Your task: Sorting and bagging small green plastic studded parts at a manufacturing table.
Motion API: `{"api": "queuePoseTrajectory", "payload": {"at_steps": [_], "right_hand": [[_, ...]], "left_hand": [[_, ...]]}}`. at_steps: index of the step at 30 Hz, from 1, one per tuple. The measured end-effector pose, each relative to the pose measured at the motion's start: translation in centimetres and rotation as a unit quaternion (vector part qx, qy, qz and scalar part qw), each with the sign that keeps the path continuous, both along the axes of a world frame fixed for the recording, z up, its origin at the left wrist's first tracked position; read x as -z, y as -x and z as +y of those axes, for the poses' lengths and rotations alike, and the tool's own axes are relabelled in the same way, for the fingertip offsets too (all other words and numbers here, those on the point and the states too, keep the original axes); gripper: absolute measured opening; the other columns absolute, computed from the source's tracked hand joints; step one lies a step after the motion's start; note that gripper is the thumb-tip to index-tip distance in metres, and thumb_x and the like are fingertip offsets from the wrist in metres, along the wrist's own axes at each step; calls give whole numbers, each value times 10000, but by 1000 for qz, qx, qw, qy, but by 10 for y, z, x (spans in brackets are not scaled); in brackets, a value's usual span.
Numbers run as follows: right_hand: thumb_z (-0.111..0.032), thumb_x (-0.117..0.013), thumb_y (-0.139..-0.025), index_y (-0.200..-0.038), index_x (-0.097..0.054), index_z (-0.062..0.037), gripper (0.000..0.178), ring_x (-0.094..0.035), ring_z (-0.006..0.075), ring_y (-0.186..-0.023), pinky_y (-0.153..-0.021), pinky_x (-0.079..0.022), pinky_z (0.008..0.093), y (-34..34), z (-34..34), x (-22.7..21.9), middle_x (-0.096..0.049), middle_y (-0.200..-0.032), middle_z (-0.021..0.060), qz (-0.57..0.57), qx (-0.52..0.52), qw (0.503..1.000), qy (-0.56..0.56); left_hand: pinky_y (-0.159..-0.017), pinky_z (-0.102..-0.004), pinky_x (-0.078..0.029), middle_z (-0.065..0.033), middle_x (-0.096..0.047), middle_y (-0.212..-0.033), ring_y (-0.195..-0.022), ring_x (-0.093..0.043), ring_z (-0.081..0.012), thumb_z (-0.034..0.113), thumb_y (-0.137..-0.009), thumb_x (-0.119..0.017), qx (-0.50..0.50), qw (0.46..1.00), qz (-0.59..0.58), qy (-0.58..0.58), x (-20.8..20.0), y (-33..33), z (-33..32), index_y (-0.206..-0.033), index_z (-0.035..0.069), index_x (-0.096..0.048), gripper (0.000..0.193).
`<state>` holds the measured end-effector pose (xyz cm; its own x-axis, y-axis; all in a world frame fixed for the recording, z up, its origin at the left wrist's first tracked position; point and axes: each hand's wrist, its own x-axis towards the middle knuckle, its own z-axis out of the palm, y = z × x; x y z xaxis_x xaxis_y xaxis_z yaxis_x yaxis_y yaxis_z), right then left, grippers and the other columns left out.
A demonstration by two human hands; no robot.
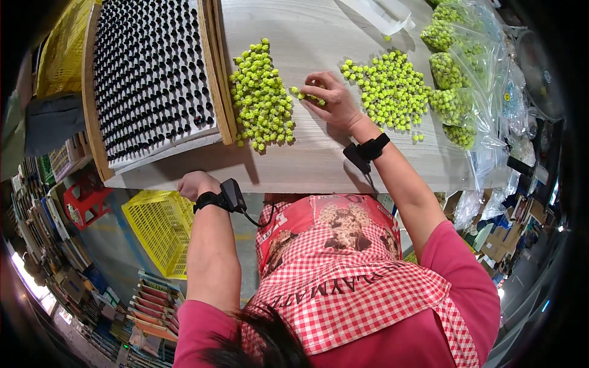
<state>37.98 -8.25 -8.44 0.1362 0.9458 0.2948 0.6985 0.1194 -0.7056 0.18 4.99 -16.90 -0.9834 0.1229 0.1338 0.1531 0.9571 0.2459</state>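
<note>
My right hand (pixel 330 98) is over the table between two piles of small yellow-green knobbly pieces. Its fingers curl around a few of these pieces, and one small yellow-green piece (pixel 295 90) shows at the fingertips. To its left lies a tall pile (pixel 261 98) of the same pieces; a rounder pile (pixel 394 89) spreads to its right. My left hand (pixel 199 184) is at the table's front edge, below the near corner of a wood-framed tray (pixel 224 73). Its fingers look curled in, and whatever they may hold is hidden.
Rows of black pegs (pixel 156 73) fill the tray on a white sheet. Clear bags (pixel 451 72) of yellow-green pieces line the table's right side. A translucent plastic container (pixel 386 15) lies at the far edge. Below stand a yellow crate (pixel 161 230) and a red stool (pixel 86 199).
</note>
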Motion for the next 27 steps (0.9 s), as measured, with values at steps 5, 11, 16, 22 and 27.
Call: {"api": "queuePoseTrajectory", "payload": {"at_steps": [5, 11, 16, 22, 27], "right_hand": [[-137, -788, -776, -1121, -683, -106, 362, -596, 258, -1042, -875, -515, 360, -8, -16, -5, -599, -1151, 96, 11, 35, 999, 26], [-115, -779, -771, -1302, -583, -81, 567, -585, 295, -1110, -957, -488, 387, -14, -28, -28, -590, -1234, 125, 7, 93, 995, 45], [-121, -776, -752, -1237, -618, -69, 513, -580, 304, -1118, -983, -478, 395, -15, -33, -31, -627, -1188, 134, -47, 75, 995, 48], [-87, -740, -782, -1086, -666, -26, 319, -599, 309, -1059, -924, -497, 399, -11, -33, -20, -648, -1126, 125, -27, 85, 994, 62], [-99, -734, -787, -1095, -662, -33, 324, -596, 313, -1054, -914, -496, 398, -16, -45, -19, -646, -1118, 123, -43, 106, 991, 74]], "left_hand": [[-734, -507, -560, -216, -716, -815, -784, -703, -405, 312, -987, -363, -2, 1000, -31, -2, -14, -17, 0, -849, -14, -697, 486], [-723, -508, -564, -213, -716, -811, -782, -705, -404, 318, -991, -354, -16, 999, -27, -11, -2, -7, 1, -844, 3, -698, 489], [-720, -506, -568, -207, -717, -817, -787, -706, -400, 322, -994, -354, -1, 1000, -20, 4, 0, -10, 1, -853, 22, -701, 480], [-708, -499, -571, -190, -722, -847, -792, -708, -392, 320, -995, -368, 44, 997, 51, 50, 25, 15, -4, -878, 47, -694, 440], [-711, -503, -568, -184, -719, -856, -791, -707, -390, 305, -993, -378, 36, 999, -13, 15, 19, 9, 0, -911, 63, -677, 393]]}}
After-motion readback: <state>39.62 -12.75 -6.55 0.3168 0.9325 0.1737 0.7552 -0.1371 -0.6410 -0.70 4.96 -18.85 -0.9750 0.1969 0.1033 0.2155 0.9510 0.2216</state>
